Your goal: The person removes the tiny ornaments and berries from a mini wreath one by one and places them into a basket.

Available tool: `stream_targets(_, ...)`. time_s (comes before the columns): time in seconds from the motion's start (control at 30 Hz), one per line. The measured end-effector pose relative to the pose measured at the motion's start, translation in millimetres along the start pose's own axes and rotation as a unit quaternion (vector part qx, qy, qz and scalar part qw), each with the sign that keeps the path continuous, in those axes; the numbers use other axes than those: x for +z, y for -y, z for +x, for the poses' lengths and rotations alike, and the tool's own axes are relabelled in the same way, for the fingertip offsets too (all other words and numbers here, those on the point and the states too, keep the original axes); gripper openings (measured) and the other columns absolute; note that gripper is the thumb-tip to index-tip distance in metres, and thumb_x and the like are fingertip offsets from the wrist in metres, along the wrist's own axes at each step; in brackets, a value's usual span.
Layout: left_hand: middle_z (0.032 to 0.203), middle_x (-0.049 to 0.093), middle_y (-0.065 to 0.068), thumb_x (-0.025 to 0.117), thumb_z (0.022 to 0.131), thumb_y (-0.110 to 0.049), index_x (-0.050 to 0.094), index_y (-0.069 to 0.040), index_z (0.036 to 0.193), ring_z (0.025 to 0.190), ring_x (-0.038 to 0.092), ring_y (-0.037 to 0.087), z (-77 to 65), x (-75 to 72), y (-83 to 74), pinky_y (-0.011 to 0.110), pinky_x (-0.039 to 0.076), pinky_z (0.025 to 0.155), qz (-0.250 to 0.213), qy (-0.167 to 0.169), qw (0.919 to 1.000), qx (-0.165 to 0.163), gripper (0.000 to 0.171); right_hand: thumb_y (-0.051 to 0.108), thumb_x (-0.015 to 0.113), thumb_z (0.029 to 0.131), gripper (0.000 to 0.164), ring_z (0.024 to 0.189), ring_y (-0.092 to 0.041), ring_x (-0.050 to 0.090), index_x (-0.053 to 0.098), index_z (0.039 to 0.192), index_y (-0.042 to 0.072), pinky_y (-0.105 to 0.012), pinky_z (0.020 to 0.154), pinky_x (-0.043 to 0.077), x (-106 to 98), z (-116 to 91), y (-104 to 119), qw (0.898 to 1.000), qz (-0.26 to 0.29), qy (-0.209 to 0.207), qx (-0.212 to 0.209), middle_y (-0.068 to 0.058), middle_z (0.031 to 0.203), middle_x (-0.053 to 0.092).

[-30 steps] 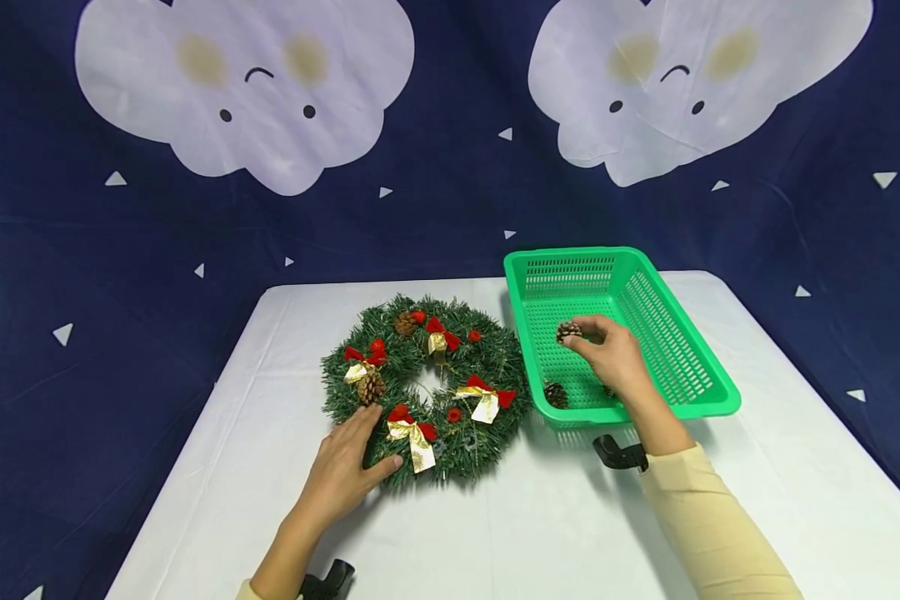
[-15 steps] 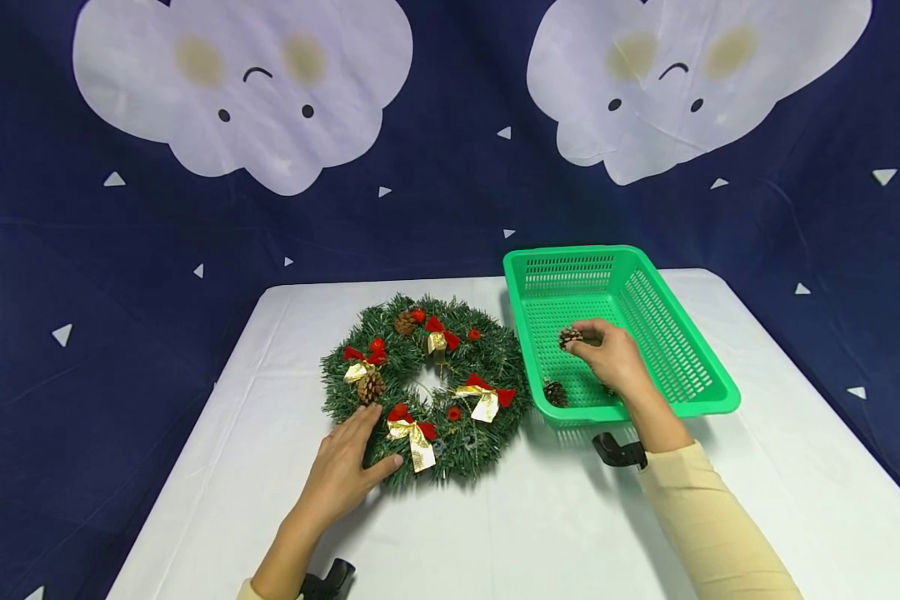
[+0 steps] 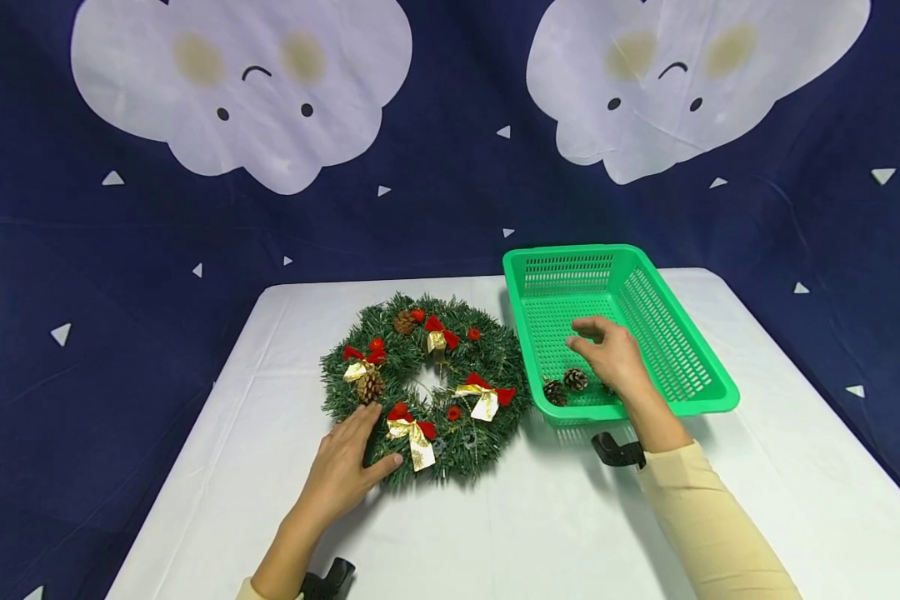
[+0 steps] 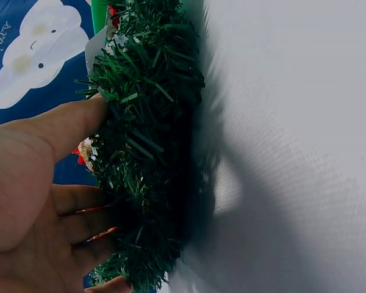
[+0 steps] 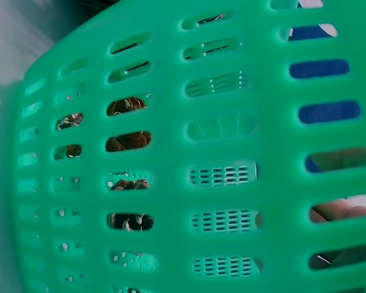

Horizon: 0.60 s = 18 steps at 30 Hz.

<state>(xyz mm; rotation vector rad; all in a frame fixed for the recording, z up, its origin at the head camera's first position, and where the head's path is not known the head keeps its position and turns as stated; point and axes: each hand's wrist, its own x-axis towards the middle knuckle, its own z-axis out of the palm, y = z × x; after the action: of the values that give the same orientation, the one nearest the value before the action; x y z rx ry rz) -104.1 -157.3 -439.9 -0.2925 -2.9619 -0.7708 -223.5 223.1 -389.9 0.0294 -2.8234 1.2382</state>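
A green wreath with red-and-gold bows, red berries and pine cones lies flat on the table. On its near left rim rests my left hand, fingers and thumb spread; the left wrist view shows the thumb against the green bristles. My right hand hovers over the green basket, thumb and fingers apart with nothing between them. Below it, a pine cone is inside the basket beside another pine cone. The right wrist hides part of a further dark piece there. Through the basket's slots, the right wrist view shows brown pine cones.
The basket stands right of the wreath, their edges close together. A white cloth covers the table. Behind it hangs a dark blue curtain with cloud prints. The basket's near wall fills the right wrist view.
My right hand has let go of the pine cone it pinched, and the cone is now lower in the basket near the other one. The left hand and wreath have stayed put.
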Motion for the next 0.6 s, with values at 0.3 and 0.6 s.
stream_targets(0.3, 0.149, 0.038, 0.017, 0.07, 0.081, -0.043, 0.038, -0.004, 0.144, 0.139, 0.034, 0.036, -0.3, 0.7, 0.5, 0.061, 0.026, 0.11, 0.004, -0.011, 0.9999, 0.009, 0.081, 0.031, 0.06, 0.093, 0.046, 0.124, -0.039, 0.049, 0.053, 0.132, 0.009, -0.054, 0.098, 0.044, 2.1, -2.8, 6.5, 0.999, 0.023, -0.018, -0.017, -0.017, 0.132, 0.058)
stream_targets(0.6, 0.149, 0.038, 0.017, 0.07, 0.081, -0.042, 0.037, -0.004, 0.144, 0.14, 0.033, 0.036, -0.2, 0.5, 0.6, 0.061, 0.026, 0.111, 0.002, -0.012, 0.9999, 0.01, 0.081, 0.033, 0.061, 0.091, 0.046, 0.127, -0.033, 0.05, 0.054, 0.131, 0.012, -0.052, 0.098, 0.045, 8.0, -7.5, 37.2, 0.996, 0.08, -0.004, -0.05, -0.011, 0.131, 0.058)
